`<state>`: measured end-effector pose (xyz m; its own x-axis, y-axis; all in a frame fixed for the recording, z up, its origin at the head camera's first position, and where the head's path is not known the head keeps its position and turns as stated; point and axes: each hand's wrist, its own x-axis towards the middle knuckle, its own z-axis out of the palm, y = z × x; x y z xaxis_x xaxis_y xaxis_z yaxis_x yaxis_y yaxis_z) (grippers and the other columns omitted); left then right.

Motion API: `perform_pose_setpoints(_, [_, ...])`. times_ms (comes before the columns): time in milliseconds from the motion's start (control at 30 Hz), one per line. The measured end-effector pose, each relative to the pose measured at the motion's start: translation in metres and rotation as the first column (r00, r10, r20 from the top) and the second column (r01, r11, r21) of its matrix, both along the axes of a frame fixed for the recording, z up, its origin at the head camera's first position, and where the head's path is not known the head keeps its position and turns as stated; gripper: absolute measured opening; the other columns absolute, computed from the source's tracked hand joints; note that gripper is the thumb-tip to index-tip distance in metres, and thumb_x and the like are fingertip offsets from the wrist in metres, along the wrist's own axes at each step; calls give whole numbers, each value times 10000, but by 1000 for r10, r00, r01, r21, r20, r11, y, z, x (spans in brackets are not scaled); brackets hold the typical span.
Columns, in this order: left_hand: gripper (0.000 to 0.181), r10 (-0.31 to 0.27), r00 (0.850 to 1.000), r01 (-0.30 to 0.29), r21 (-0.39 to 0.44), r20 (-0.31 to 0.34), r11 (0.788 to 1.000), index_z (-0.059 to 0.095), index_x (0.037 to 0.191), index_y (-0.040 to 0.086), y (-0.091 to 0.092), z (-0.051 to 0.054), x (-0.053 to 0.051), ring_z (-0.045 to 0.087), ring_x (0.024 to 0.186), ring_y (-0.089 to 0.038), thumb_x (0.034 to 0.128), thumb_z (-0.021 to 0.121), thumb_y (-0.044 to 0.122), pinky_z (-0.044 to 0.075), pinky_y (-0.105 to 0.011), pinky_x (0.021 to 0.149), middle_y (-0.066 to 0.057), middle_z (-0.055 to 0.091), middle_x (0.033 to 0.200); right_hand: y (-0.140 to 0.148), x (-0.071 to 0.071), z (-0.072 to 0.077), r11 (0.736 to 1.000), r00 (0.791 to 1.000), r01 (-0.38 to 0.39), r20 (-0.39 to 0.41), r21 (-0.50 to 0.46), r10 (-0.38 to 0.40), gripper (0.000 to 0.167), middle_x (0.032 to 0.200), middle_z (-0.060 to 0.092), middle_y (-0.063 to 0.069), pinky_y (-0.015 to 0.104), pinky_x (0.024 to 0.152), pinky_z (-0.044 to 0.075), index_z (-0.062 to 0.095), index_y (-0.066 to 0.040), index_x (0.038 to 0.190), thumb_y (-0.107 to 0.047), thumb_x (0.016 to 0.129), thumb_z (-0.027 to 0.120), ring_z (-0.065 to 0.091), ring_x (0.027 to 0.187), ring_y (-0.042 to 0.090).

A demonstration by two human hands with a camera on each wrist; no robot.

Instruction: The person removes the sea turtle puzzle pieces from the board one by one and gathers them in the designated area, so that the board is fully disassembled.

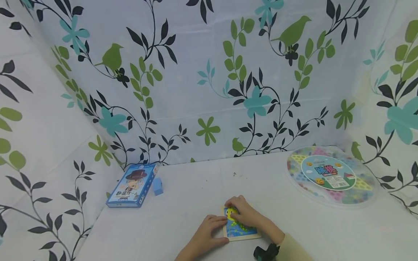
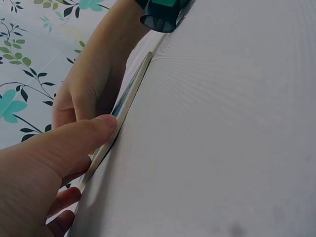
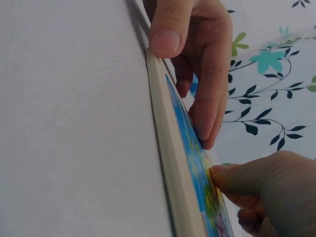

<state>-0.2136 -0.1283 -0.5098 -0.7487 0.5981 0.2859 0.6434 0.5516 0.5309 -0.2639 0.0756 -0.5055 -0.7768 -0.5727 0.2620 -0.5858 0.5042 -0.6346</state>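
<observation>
Gripped by left hand (image 1: pixel 209 232) and right hand (image 1: pixel 246 213): picture board (image 1: pixel 232 232), yellow head (image 1: pixel 231 211) toward far left — can't tell long axis.

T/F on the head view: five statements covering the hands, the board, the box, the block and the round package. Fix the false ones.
1. The bare left hand and bare right hand both touch the flat, wooden-edged picture board. True.
2. The board's picture faces down. False: it faces up.
3. A small light-blue block stands beside the blue cardboard box. True.
4. A round, flat, multicoloured package lies right of the box. True.
5. The left hand holds the block. False: neither hand touches it.
</observation>
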Motion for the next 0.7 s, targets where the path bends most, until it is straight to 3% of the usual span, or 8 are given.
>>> perform_pose_setpoints(367, [549, -14, 1000, 14, 20, -12, 1000, 577, 1170, 61, 0, -1, 0, 423, 1056, -134, 789, 614, 455, 358, -343, 891, 5, 530, 1212, 0, -2, -1, 998, 998, -55, -10, -33, 54, 287, 1099, 567, -17, 303, 805, 360, 566, -69, 1096, -6, 818, 592, 390, 903, 120])
perform_pose_setpoints(600, [534, -22, 999, 24, 36, -33, 999, 574, 1174, 58, -2, -2, -1, 423, 1053, -133, 796, 618, 433, 359, -333, 889, 6, 531, 1208, -4, -2, 1, 995, 984, -84, -152, 54, 92, 289, 1093, 576, -32, 295, 759, 346, 585, -90, 1082, 24, 820, 536, 406, 887, 113])
perform_pose_setpoints(700, [530, -27, 999, 29, 47, -32, 999, 574, 1174, 54, -2, -2, -1, 423, 1053, -136, 797, 624, 423, 358, -333, 890, 5, 531, 1210, -5, 0, 3, 993, 980, -74, -177, 95, 89, 299, 1085, 569, -47, 287, 720, 342, 582, -111, 1072, 30, 818, 513, 397, 851, 110])
